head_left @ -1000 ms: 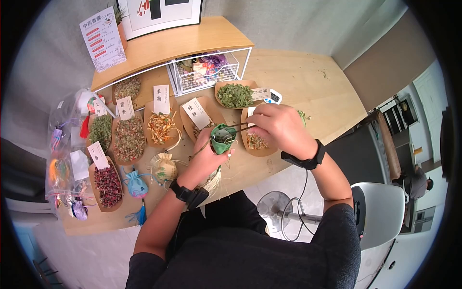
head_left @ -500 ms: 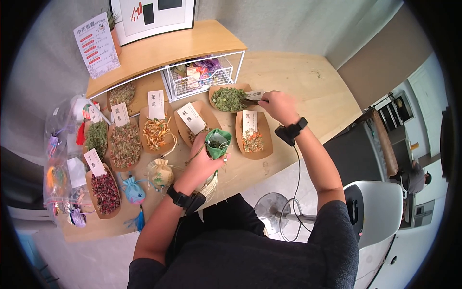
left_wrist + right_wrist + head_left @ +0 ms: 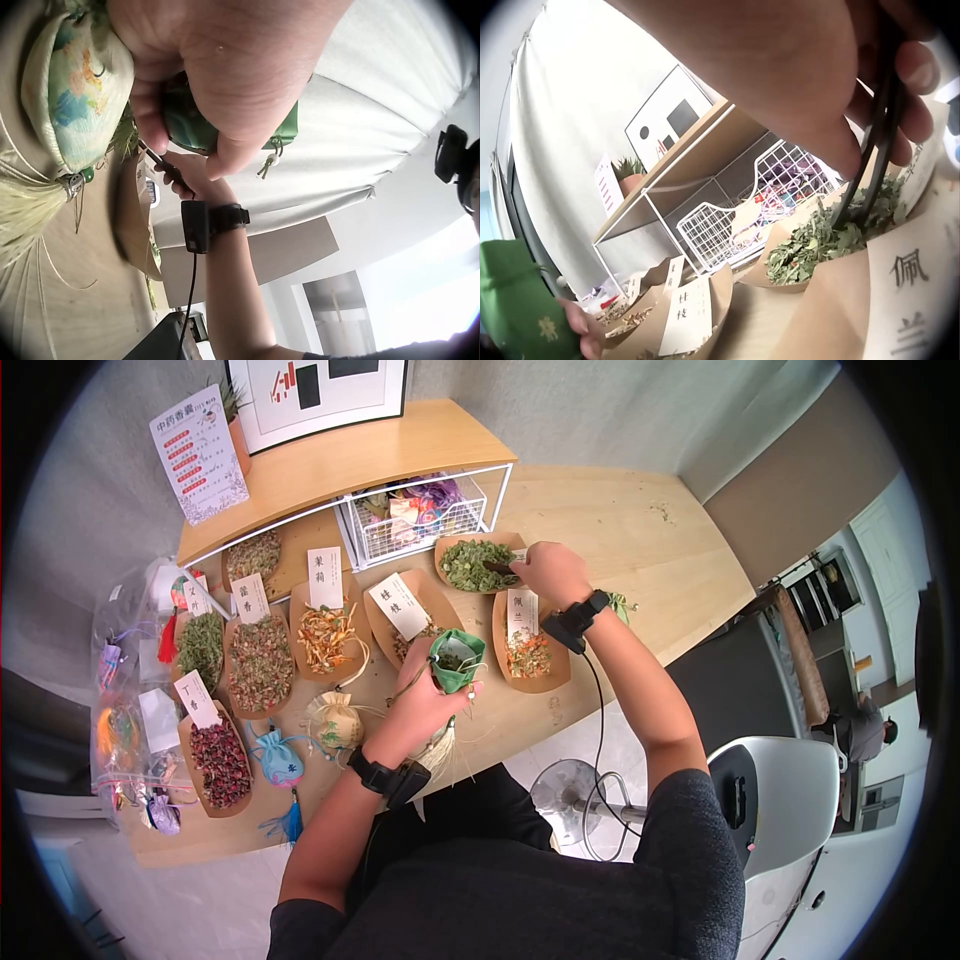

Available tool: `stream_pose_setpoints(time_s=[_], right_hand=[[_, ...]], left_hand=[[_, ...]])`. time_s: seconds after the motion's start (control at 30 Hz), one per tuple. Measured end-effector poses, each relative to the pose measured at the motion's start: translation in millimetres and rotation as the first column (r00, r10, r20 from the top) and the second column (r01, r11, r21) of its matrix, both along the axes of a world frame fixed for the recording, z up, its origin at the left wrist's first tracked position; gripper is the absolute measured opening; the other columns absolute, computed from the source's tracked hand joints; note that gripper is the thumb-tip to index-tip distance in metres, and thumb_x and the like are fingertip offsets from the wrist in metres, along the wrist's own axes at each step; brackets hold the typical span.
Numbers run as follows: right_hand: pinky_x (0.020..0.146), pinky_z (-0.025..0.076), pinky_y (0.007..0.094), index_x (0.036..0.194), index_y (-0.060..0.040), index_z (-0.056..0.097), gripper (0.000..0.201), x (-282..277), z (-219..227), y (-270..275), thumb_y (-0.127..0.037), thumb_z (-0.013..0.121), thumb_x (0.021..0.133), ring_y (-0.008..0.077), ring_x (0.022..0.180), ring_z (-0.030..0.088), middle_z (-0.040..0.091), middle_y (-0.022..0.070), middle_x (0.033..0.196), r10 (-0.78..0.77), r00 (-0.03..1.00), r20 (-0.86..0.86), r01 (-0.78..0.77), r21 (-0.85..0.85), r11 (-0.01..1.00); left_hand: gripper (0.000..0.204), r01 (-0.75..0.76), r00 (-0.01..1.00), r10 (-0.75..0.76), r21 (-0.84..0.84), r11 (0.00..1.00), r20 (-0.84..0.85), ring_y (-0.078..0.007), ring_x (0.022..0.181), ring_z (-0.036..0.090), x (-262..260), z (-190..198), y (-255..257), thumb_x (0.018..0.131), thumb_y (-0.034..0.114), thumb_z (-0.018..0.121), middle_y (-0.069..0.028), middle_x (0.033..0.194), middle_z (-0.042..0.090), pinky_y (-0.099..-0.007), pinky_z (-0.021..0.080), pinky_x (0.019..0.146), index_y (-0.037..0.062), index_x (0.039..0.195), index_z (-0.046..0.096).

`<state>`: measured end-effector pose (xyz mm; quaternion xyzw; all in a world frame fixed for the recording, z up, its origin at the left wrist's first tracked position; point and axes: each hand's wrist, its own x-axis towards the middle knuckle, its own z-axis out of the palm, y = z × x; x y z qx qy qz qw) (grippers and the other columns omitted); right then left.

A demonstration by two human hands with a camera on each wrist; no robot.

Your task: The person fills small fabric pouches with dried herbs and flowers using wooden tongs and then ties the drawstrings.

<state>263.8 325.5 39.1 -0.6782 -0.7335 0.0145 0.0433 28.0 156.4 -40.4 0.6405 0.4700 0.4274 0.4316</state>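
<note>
My left hand grips a green drawstring pouch, its mouth spread upward and dried green leaves inside. In the right wrist view the pouch shows a gold character on its side. Dark tongs are pinched in my right hand, and their tips sit in the dried green leaves of a brown paper tray at the back. Below that hand stands another paper tray, labelled 佩兰, holding orange and pale bits.
Several paper trays of dried herbs, one with rosebuds, line the left. A cream pouch and a blue pouch lie near the front edge. A wooden shelf with a wire basket stands behind. A person is at far right.
My right hand has moved with the tongs from the green pouch's mouth to the green leaf tray, their tips now deeper among the leaves. The left hand still holds the pouch, tilted slightly differently.
</note>
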Motion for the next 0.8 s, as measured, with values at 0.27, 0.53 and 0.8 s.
stream_pose_setpoints(time_s=[0.27,0.53,0.8], right_hand=[[0.070,0.058,0.0445,0.080,-0.0037,0.076,0.041,-14.1,-6.4,-4.2,-0.044,0.074,0.087,0.0361,0.076,0.072,0.073,0.0167,0.081,0.045,0.996,0.076,-0.053,0.101,0.993],[0.062,0.057,0.0451,0.080,-0.0050,0.076,0.037,5.6,-4.9,1.8,-0.042,0.077,0.085,0.0365,0.072,0.072,0.072,0.0174,0.077,0.122,0.992,0.026,-0.125,0.238,0.963],[0.063,0.055,0.0455,0.076,-0.0041,0.073,0.038,0.8,13.1,-10.4,-0.040,0.076,0.087,0.0355,0.070,0.069,0.070,0.0165,0.074,0.131,0.990,-0.059,-0.111,0.255,0.960]], left_hand=[[0.056,-0.022,0.999,0.023,0.042,0.999,-0.024,-0.0172,0.107,0.063,0.8,-0.5,-0.5,0.087,0.023,0.085,-0.0074,0.118,0.066,-0.0338,0.051,0.096,-0.0006,0.129,0.057],[0.058,-0.027,1.000,0.027,0.060,0.998,-0.006,-0.0189,0.108,0.062,1.0,2.7,-1.0,0.085,0.022,0.086,-0.0084,0.120,0.064,-0.0346,0.050,0.098,-0.0008,0.129,0.057],[0.054,-0.030,0.999,0.031,0.053,0.998,-0.014,-0.0234,0.111,0.062,0.6,11.2,-2.0,0.083,0.020,0.086,-0.0111,0.123,0.061,-0.0372,0.049,0.099,-0.0002,0.126,0.059]])
